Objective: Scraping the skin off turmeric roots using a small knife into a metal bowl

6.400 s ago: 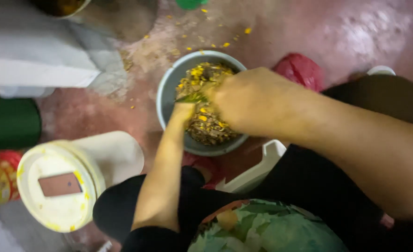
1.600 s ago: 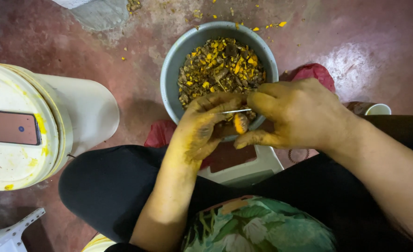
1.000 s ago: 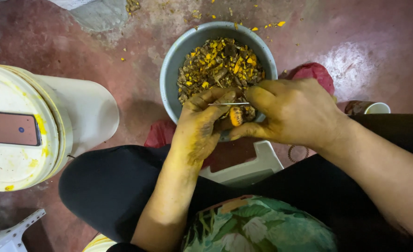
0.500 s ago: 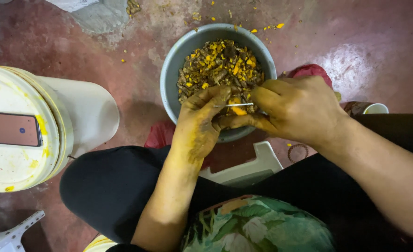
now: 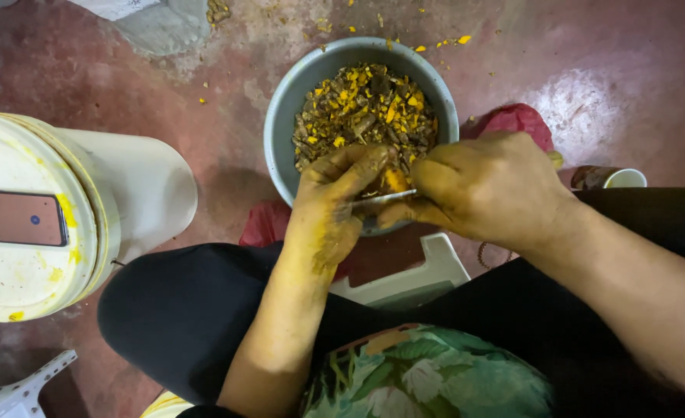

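Note:
A grey bowl [image 5: 284,108] on the reddish floor holds a heap of brown and yellow peelings [image 5: 362,108]. Over its near rim, my left hand [image 5: 331,205], stained yellow, pinches a small orange-yellow root piece [image 5: 395,180]. My right hand [image 5: 486,186] grips a small knife [image 5: 381,199]; its thin blade lies against the root piece, pointing left. Both hands sit close together above my black-clad knees.
A white lidded bucket [image 5: 56,220] with a dark phone [image 5: 17,219] on its lid stands at left. A red cloth [image 5: 517,120] lies beside the bowl, a small cup [image 5: 613,178] at right, a white stool edge [image 5: 416,279] between my legs. Yellow scraps dot the floor.
My hands left the bowl's contents and came together at its near rim; since then the knife blade has been working along the root piece with small shifts.

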